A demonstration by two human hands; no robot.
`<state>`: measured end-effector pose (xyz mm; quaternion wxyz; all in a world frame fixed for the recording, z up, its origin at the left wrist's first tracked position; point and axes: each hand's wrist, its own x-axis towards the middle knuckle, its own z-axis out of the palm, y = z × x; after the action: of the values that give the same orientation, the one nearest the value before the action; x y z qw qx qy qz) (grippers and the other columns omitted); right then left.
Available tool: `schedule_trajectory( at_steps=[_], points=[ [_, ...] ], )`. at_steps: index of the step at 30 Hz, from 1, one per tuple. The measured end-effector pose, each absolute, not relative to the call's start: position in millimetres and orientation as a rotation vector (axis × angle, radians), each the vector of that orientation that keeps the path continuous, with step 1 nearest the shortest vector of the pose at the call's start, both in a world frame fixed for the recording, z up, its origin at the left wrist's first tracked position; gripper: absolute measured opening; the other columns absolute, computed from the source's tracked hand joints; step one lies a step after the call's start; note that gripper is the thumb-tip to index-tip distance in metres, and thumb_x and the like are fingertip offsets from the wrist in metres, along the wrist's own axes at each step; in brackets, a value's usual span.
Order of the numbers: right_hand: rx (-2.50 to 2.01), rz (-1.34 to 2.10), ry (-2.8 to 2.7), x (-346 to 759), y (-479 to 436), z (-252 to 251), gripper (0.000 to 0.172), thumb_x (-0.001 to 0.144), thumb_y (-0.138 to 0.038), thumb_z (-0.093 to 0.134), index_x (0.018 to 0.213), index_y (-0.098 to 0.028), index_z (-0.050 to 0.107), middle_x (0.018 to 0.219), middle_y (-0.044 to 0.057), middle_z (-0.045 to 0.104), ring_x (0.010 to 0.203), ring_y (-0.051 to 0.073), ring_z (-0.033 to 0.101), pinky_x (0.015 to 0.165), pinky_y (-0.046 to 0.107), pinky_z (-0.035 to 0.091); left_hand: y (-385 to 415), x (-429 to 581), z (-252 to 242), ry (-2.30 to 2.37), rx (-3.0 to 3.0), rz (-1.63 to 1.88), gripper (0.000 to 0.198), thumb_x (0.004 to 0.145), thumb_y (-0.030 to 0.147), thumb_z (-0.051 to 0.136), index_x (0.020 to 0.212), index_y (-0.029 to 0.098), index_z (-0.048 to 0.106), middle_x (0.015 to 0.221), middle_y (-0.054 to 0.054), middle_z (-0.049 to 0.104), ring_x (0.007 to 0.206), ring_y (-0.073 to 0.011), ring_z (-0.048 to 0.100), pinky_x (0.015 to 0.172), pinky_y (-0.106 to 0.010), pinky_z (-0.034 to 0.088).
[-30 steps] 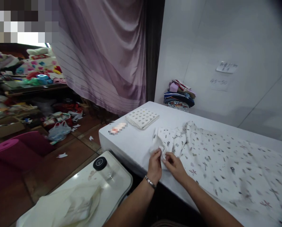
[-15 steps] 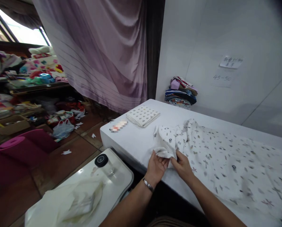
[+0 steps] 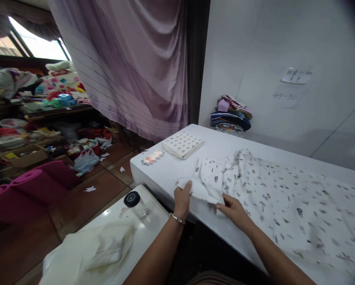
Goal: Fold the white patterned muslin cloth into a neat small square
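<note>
A large white cloth printed with small leaves and flowers (image 3: 272, 198) lies rumpled over the right part of the white table (image 3: 162, 180). My left hand (image 3: 182, 199) pinches its near left edge between thumb and fingers. A little to the right, my right hand (image 3: 232, 209) grips the same edge, thumb on top. Between the two hands the edge is drawn out at the table's front side. Farther back on the table rests a folded white cloth with grey hearts (image 3: 182, 145), apart from both hands.
A lower white stand (image 3: 153, 221) at the left front holds a clear jar with a black lid (image 3: 132, 199) and a cream cloth (image 3: 91, 253). Folded fabrics (image 3: 231, 114) are stacked by the wall. A purple curtain (image 3: 142, 63) hangs behind; rolled magenta mats (image 3: 37, 186) lie on the floor.
My left hand has moved left and closed on the cloth's edge, where its palm was open upward before. The edge is now stretched wider between my hands. The view has shifted slightly.
</note>
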<state>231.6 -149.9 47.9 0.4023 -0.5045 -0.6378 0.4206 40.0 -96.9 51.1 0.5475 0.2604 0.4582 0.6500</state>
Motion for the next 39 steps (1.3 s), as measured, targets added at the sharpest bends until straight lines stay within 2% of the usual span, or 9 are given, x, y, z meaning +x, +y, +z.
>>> schedule_trajectory(
  at_steps=[6,10,12,14,17,22,25,31,39],
  points=[
    [-1.361,1.129,-1.495,243.1,-145.6,48.0,0.037,0.079,-0.050,0.057,0.060,-0.019,0.048,0.057,-0.004,0.042,0.056,0.011,0.038,0.052,0.023,0.032,-93.0,15.5,57.8,1.274,0.888,1.604,0.031,0.062,0.031,0.076,0.087,0.015,0.067,0.085,-0.005,0.071,0.076,-0.0172,0.063,0.068,-0.025,0.048],
    [-1.427,0.764,-1.445,232.4,-139.0,74.2,0.041,0.079,-0.049,0.057,0.056,-0.021,0.037,0.052,-0.005,0.031,0.052,0.010,0.031,0.048,0.023,0.027,-104.4,20.1,68.2,1.183,1.042,1.585,0.031,0.065,0.031,0.075,0.091,0.018,0.065,0.090,-0.004,0.069,0.081,-0.0162,0.061,0.072,-0.024,0.047],
    [-1.379,0.586,-1.522,221.3,-136.8,91.7,0.032,0.081,-0.045,0.056,0.063,-0.021,0.045,0.055,-0.004,0.039,0.054,0.011,0.036,0.051,0.023,0.032,-113.5,28.9,72.7,1.124,1.073,1.529,0.025,0.070,0.035,0.072,0.086,0.018,0.063,0.080,-0.001,0.066,0.073,-0.0134,0.058,0.067,-0.021,0.046],
    [-1.320,0.499,-1.665,208.2,-136.0,104.0,0.019,0.082,-0.040,0.055,0.082,-0.021,0.057,0.064,-0.002,0.051,0.058,0.013,0.045,0.056,0.024,0.037,-122.2,39.0,75.9,1.090,1.093,1.445,0.024,0.074,0.040,0.068,0.080,0.018,0.061,0.067,0.002,0.060,0.062,-0.0104,0.053,0.057,-0.019,0.044],
    [-1.312,0.463,-1.829,190.6,-136.9,106.2,0.023,0.084,-0.035,0.054,0.102,-0.023,0.061,0.071,0.001,0.060,0.060,0.015,0.052,0.060,0.025,0.040,-131.0,49.6,78.4,1.029,1.123,1.339,0.026,0.079,0.044,0.061,0.080,0.018,0.060,0.066,0.003,0.057,0.056,-0.0098,0.050,0.048,-0.018,0.041],
    [-1.303,0.475,-1.816,180.9,-139.1,89.7,0.021,0.085,-0.033,0.053,0.101,-0.025,0.064,0.086,0.005,0.067,0.075,0.020,0.061,0.070,0.028,0.045,-135.1,47.6,80.5,1.002,1.013,1.357,0.022,0.078,0.040,0.064,0.074,0.018,0.062,0.065,0.001,0.058,0.057,-0.0114,0.052,0.052,-0.021,0.040],
    [-1.295,0.388,-1.877,180.7,-138.5,84.2,0.022,0.087,-0.030,0.049,0.103,-0.025,0.063,0.095,0.007,0.068,0.085,0.021,0.062,0.075,0.030,0.046,-137.4,42.6,83.9,1.058,1.075,1.378,0.018,0.080,0.037,0.063,0.072,0.020,0.062,0.059,0.002,0.055,0.053,-0.0112,0.049,0.055,-0.022,0.038],
    [-1.302,0.248,-1.931,172.6,-137.8,81.7,0.023,0.090,-0.029,0.044,0.099,-0.023,0.064,0.084,0.007,0.068,0.072,0.018,0.062,0.067,0.026,0.047,-143.8,41.2,89.5,1.143,1.228,1.401,0.008,0.080,0.028,0.062,0.075,0.022,0.065,0.058,0.001,0.054,0.058,-0.0131,0.052,0.061,-0.022,0.037],
    [-1.249,-0.169,-2.075,169.4,-142.0,84.0,0.031,0.096,-0.025,0.032,0.109,-0.015,0.059,0.088,0.009,0.070,0.070,0.015,0.064,0.061,0.023,0.047,-145.4,42.1,86.1,1.326,1.700,1.228,0.023,0.092,0.029,0.037,0.086,0.020,0.057,0.068,0.000,0.057,0.061,-0.0136,0.053,0.062,-0.025,0.039]
  ],
)
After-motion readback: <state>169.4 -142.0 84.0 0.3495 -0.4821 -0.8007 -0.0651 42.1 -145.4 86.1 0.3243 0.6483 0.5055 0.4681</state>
